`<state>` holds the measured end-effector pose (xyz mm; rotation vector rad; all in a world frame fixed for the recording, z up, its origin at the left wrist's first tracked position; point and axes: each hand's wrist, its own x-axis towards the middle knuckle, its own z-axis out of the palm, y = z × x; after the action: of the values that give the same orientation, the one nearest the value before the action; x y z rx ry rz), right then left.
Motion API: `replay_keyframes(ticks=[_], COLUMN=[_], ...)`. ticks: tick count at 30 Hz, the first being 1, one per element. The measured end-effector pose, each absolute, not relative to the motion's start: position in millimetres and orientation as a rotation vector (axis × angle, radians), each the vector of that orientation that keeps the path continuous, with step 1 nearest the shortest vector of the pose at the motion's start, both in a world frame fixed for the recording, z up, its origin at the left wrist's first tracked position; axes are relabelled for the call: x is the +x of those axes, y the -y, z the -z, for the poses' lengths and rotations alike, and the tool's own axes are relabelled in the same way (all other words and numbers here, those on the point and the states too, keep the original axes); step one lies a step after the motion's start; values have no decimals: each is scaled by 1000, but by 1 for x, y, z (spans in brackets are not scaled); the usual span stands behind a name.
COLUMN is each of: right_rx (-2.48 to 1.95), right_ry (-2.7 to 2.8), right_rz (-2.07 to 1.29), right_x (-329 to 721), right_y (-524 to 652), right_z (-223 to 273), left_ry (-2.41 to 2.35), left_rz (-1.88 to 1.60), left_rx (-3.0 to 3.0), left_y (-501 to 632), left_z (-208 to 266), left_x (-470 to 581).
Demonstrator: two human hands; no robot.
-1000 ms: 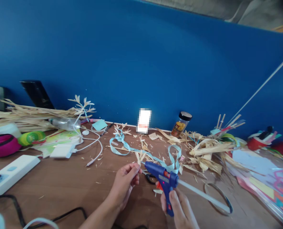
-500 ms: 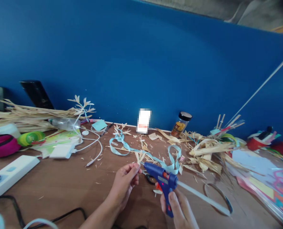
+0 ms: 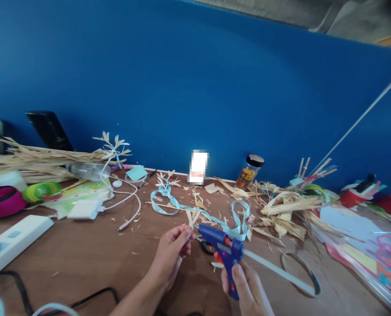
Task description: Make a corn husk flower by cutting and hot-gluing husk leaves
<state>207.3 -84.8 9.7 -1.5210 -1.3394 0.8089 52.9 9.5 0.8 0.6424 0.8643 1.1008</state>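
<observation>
Between its thumb and fingertips, my left hand (image 3: 174,250) pinches a small flower of pale dried husk strips (image 3: 192,217), petals pointing up. My right hand (image 3: 246,285) is wrapped round the handle of a blue glue gun (image 3: 223,245). Its nozzle points left and meets or nearly touches the husk flower's base by my left fingertips. A long whitish glue stick (image 3: 281,272) sticks out of the gun's back end, and a small red light shows on its side. Partly hidden behind the gun lie scissors (image 3: 207,245) with dark handles. Light blue ribbon (image 3: 240,219) curls just beyond.
Husk scraps litter the brown table (image 3: 93,245). A lidded jar (image 3: 250,171) stands at the back, with a husk pile (image 3: 284,210) to its right. A white power strip (image 3: 17,241), black cable (image 3: 96,292) and white charger (image 3: 85,208) lie left. A dark ring-shaped band (image 3: 301,267) lies right.
Both hands, the husk flower and the glue gun keep nearly the same position. At the far left edge, something blurred now shows in front of the dark upright object.
</observation>
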Motion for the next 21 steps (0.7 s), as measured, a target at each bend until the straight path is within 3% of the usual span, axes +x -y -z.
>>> replay_keyframes(ticks=[21], right_rx=[-1525], right_ry=[1372], right_rz=[-800], right_x=[208], right_y=[84], right_z=[-13], left_ry=[-860], left_rz=[-1097], left_rx=[646], left_y=[-7], left_z=[-2], left_x=[52])
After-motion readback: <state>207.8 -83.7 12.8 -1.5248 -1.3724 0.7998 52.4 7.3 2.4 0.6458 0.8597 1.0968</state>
